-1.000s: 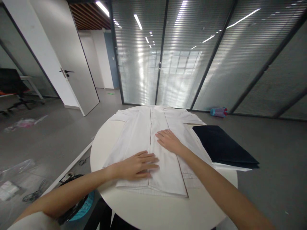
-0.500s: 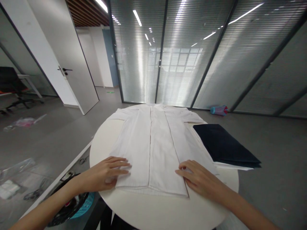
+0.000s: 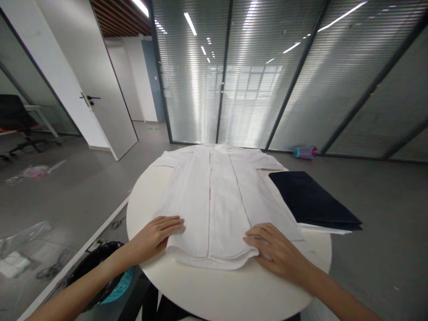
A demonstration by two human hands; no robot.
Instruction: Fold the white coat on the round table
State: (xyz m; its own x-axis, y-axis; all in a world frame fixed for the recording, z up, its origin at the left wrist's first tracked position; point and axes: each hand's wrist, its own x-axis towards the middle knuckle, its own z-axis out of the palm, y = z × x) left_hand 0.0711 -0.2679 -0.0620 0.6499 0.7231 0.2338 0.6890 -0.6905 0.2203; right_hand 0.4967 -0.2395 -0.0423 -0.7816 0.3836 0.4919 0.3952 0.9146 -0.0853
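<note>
One white garment [image 3: 214, 200] is spread flat on the round white table [image 3: 214, 294], its length running from the 12 o'clock edge of the table toward the 6 o'clock edge, with the side panels folded inward so that a narrow, straight-sided strip is formed. The near hem is gathered slightly and raised from the table, which appears to be the result of pressure from both sides at once. The left hand [image 3: 155, 234] is laid at about 8 o'clock of the table, fingers extended and pressed against the garment's near left corner, seemingly slipped at the edge of the cloth; nothing is enclosed in it. The right hand [image 3: 274, 249] is laid at about 4 o'clock, fingers spread and flat on the near right corner, also clasping nothing. The hands are placed symmetrically, probably so that the hem is controlled evenly and the folded panels are kept from slipping apart. One dark folded cloth [image 3: 310, 200] is set at about 3 o'clock of the table, resting on a thin white layer and kept apart from the garment, likely as a separate pile. Counted: one garment, one dark cloth, one table, two hands. On the floor beneath the 8 o'clock edge a dark bag with a blue basket [image 3: 110, 276] is seen.
</note>
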